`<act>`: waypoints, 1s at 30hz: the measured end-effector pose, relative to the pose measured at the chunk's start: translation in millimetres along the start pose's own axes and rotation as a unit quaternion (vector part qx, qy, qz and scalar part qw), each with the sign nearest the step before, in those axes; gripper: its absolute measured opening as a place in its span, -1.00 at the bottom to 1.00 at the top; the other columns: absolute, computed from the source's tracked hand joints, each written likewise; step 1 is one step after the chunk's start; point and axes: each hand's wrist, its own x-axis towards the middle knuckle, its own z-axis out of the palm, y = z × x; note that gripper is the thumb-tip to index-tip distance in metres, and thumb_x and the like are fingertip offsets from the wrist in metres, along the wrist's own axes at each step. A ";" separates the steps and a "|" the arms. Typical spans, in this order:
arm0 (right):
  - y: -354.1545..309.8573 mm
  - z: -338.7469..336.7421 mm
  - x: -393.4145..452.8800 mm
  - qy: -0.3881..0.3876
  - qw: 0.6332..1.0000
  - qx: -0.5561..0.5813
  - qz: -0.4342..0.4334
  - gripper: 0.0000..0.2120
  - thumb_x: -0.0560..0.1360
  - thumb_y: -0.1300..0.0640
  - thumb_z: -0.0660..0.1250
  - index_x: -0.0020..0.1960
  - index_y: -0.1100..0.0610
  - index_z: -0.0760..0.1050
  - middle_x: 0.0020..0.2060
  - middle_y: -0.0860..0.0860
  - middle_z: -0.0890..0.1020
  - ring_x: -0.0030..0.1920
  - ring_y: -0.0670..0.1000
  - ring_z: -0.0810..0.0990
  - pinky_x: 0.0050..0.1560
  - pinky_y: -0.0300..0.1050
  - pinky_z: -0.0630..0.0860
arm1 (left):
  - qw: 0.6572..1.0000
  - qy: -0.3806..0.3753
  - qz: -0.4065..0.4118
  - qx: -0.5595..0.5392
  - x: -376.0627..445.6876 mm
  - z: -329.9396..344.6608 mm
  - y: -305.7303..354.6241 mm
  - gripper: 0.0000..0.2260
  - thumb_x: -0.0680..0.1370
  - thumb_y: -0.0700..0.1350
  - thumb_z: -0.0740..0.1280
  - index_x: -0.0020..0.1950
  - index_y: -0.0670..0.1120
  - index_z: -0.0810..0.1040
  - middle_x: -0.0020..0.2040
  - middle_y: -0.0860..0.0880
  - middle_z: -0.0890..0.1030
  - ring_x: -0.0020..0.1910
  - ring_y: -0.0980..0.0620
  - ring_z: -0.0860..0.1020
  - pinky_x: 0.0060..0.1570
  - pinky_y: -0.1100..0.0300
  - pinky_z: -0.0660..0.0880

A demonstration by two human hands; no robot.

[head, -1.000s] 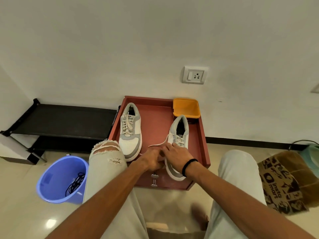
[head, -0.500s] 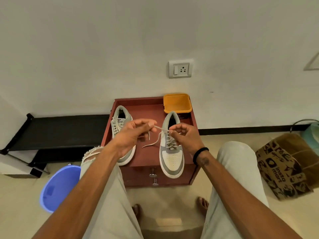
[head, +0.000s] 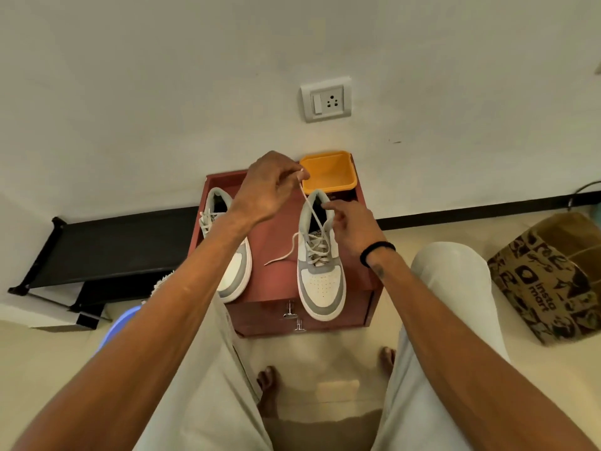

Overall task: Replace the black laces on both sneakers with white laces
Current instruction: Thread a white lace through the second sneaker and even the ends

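Two grey-and-white sneakers stand on a red-brown cabinet top (head: 276,236). The right sneaker (head: 320,275) carries a white lace (head: 310,216). My left hand (head: 270,187) pinches one lace end and holds it taut, raised above the shoe's heel opening. My right hand (head: 349,226) rests at the shoe's collar with fingers curled at the upper eyelets, pinching the lace there. The other lace end (head: 281,257) trails loose to the left across the cabinet top. The left sneaker (head: 232,271), laced in white, is partly hidden behind my left forearm.
An orange tub (head: 328,172) sits at the cabinet's back right against the wall. A blue bucket (head: 120,323) shows at the left by my knee. A black low rack (head: 113,245) is left, a printed paper bag (head: 549,278) right. My feet are on the floor below.
My left hand has risen and moved toward the wall, drawing the lace end up and taut. My right hand has shifted to the shoe's collar. The camera has tilted further down.
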 end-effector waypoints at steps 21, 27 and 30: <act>20.6 7.6 6.2 -0.041 0.995 0.058 0.066 -0.71 0.53 0.30 0.42 0.18 0.03 0.68 0.07 -0.08 0.72 -0.03 -0.16 0.63 -0.07 -0.51 0.40 | 0.983 -0.123 0.011 0.139 -26.8 117.2 -48.4 -0.85 0.58 -0.03 0.41 0.12 -0.02 0.68 0.23 -0.05 0.45 0.18 -0.09 0.36 0.13 -0.09 0.47; 17.8 12.9 5.1 0.013 0.990 0.098 0.105 -0.75 0.47 0.27 0.52 0.04 0.03 0.54 -0.09 -0.09 0.68 -0.09 -0.18 0.67 -0.15 -0.45 0.54 | 0.997 -0.061 -0.019 0.039 -38.4 129.1 -60.1 -0.87 0.55 -0.11 0.48 0.08 -0.03 0.72 0.11 -0.01 0.47 0.15 -0.06 0.38 0.17 0.04 0.45; 14.3 18.6 4.5 0.031 0.988 0.096 0.115 -0.75 0.45 0.27 0.53 0.03 0.05 0.55 -0.11 -0.07 0.68 -0.12 -0.15 0.67 -0.21 -0.46 0.52 | 0.998 -0.042 -0.029 0.023 -39.5 132.3 -60.0 -0.87 0.54 -0.12 0.50 0.07 -0.03 0.72 0.11 -0.01 0.48 0.17 -0.05 0.38 0.16 0.11 0.43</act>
